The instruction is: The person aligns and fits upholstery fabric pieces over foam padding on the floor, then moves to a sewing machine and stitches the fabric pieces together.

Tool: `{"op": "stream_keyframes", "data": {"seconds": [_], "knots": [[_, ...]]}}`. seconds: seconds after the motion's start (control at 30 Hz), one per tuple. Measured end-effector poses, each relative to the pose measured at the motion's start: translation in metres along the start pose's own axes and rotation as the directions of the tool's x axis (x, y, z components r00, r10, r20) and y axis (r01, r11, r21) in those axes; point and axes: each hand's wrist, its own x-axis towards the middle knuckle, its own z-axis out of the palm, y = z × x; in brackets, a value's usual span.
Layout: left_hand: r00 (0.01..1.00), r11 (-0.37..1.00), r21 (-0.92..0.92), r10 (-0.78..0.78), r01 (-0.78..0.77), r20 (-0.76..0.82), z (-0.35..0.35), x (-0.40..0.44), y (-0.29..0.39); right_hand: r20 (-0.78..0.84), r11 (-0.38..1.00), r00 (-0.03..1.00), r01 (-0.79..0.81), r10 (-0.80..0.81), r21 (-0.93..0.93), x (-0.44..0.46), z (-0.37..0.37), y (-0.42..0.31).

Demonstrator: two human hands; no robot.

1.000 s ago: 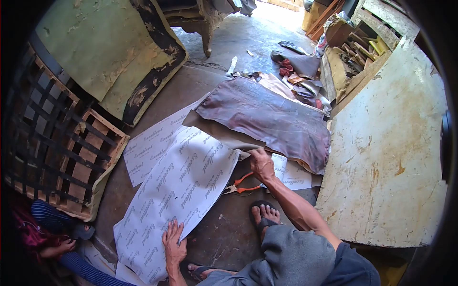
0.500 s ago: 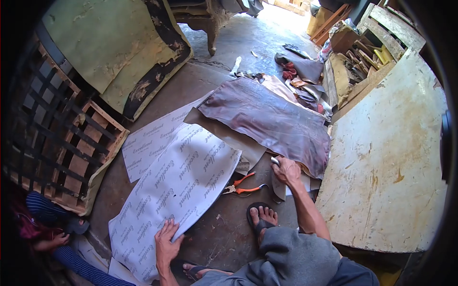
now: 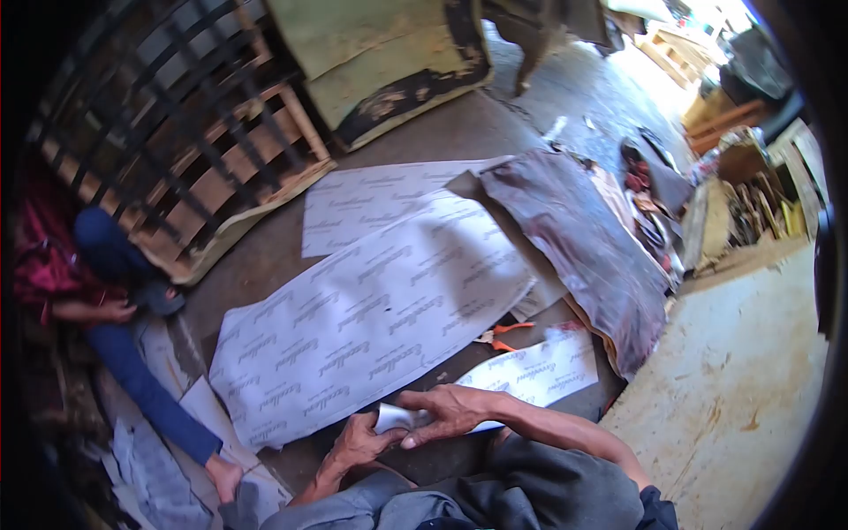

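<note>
My left hand [image 3: 358,439] and my right hand [image 3: 446,412] meet above my lap, fingers closed on a curled end of a white printed sheet [image 3: 552,367]. The sheet's flat part stretches to the right over the floor. A larger white printed sheet [image 3: 380,309] lies in front of my hands, overlapping another printed sheet [image 3: 353,199]. Orange-handled pliers [image 3: 506,336] rest between the large sheet and the held one. Dark brown leather [image 3: 587,252] lies beyond them.
At the left sits another person [image 3: 75,291], beside a wooden frame with black webbing [image 3: 212,177]. A worn green panel [image 3: 389,53] stands behind. Scraps [image 3: 640,190] lie past the leather. At the right is a large pale board [image 3: 751,380].
The view has turned right. My left hand has left the large sheet, and my right hand has come back from near the leather. Both now hold a smaller printed sheet.
</note>
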Motion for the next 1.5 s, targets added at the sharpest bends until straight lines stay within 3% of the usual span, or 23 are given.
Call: {"op": "stream_keyframes", "data": {"seconds": [0.03, 0.07, 0.1, 0.13, 0.2, 0.23, 0.27, 0.3, 0.37, 0.43, 0.5, 0.67, 0.8, 1.07, 1.17, 1.2, 1.23, 1.3, 1.37, 1.5], "knots": [[0.987, 0.987, 0.015, -0.162, 0.162, -0.016, 0.000, -0.013, -0.024, 0.032, 0.991, 0.993, -0.107, 0.110, -0.082, 0.004, 0.002, 0.004], [0.976, 0.987, -0.042, -0.159, 0.154, -0.150, 0.005, -0.028, -0.059, -0.073, 0.979, 0.996, -0.064, 0.050, -0.195, 0.001, 0.010, 0.019], [0.939, 0.977, -0.062, -0.215, 0.206, -0.270, 0.003, -0.045, -0.032, -0.057, 0.911, 0.990, -0.144, 0.132, -0.386, 0.000, 0.014, 0.039], [0.904, 0.973, -0.166, -0.210, 0.158, -0.372, 0.000, -0.059, -0.064, 0.056, 0.833, 0.933, -0.290, 0.356, -0.471, -0.004, 0.001, 0.030], [0.816, 0.935, -0.352, -0.237, 0.044, -0.527, -0.013, -0.091, -0.106, 0.024, 0.771, 0.913, -0.330, 0.408, -0.545, -0.012, 0.014, 0.086], [0.765, 0.901, -0.434, -0.266, -0.019, -0.586, -0.019, -0.107, -0.113, -0.032, 0.726, 0.860, -0.448, 0.509, -0.522, -0.018, 0.013, 0.084], [0.713, 0.923, -0.382, -0.292, 0.036, -0.638, -0.027, -0.125, -0.111, -0.094, 0.701, 0.860, -0.468, 0.502, -0.538, -0.023, 0.025, 0.117], [0.414, 0.975, -0.221, -0.210, 0.020, -0.886, -0.011, -0.142, -0.141, -0.142, 0.660, 0.847, -0.494, 0.512, -0.566, -0.026, 0.029, 0.128], [0.588, 0.856, -0.516, -0.410, -0.015, -0.697, -0.033, -0.161, -0.115, -0.135, 0.756, 0.915, -0.391, 0.380, -0.525, -0.033, 0.025, 0.122], [0.515, 0.848, -0.530, -0.458, 0.009, -0.725, -0.034, -0.182, -0.188, -0.200, 0.791, 0.927, -0.374, 0.316, -0.485, -0.026, 0.018, 0.090], [0.506, 0.826, -0.561, -0.462, -0.052, -0.728, -0.030, -0.187, -0.203, -0.193, 0.798, 0.934, -0.357, 0.301, -0.485, -0.016, 0.017, 0.082], [0.576, 0.757, -0.640, -0.467, -0.131, -0.671, -0.024, -0.176, -0.210, -0.330, 0.765, 0.899, -0.422, 0.286, -0.486, -0.007, 0.006, 0.069], [0.645, 0.775, -0.627, -0.440, -0.078, -0.625, -0.020, -0.176, -0.218, -0.431, 0.808, 0.868, -0.429, 0.246, -0.404, -0.013, -0.011, 0.054], [0.636, 0.839, -0.541, -0.385, -0.062, -0.669, -0.015, -0.169, -0.237, -0.488, 0.792, 0.859, -0.404, 0.156, -0.457, -0.030, -0.013, 0.082], [0.593, 0.916, -0.401, -0.319, -0.008, -0.739, -0.019, -0.162, -0.200, -0.460, 0.759, 0.869, -0.420, 0.179, -0.497, -0.034, -0.017, 0.084], [0.603, 0.886, -0.453, -0.308, -0.102, -0.736, -0.019, -0.162, -0.221, -0.475, 0.748, 0.854, -0.455, 0.212, -0.484, -0.035, -0.017, 0.088], [0.633, 0.884, -0.464, -0.328, -0.057, -0.701, -0.022, -0.164, -0.203, -0.488, 0.737, 0.839, -0.486, 0.242, -0.470, -0.036, -0.018, 0.092], [0.633, 0.872, -0.486, -0.340, -0.065, -0.695, -0.020, -0.169, -0.239, -0.506, 0.716, 0.836, -0.487, 0.215, -0.500, -0.041, -0.021, 0.097], [0.642, 0.846, -0.528, -0.366, -0.071, -0.674, -0.017, -0.168, -0.228, -0.527, 0.759, 0.838, -0.435, 0.144, -0.485, -0.046, -0.023, 0.103], [0.658, 0.785, -0.610, -0.405, -0.105, -0.635, -0.022, -0.161, -0.201, -0.567, 0.770, 0.809, -0.458, 0.153, -0.446, -0.052, -0.025, 0.102]]}}
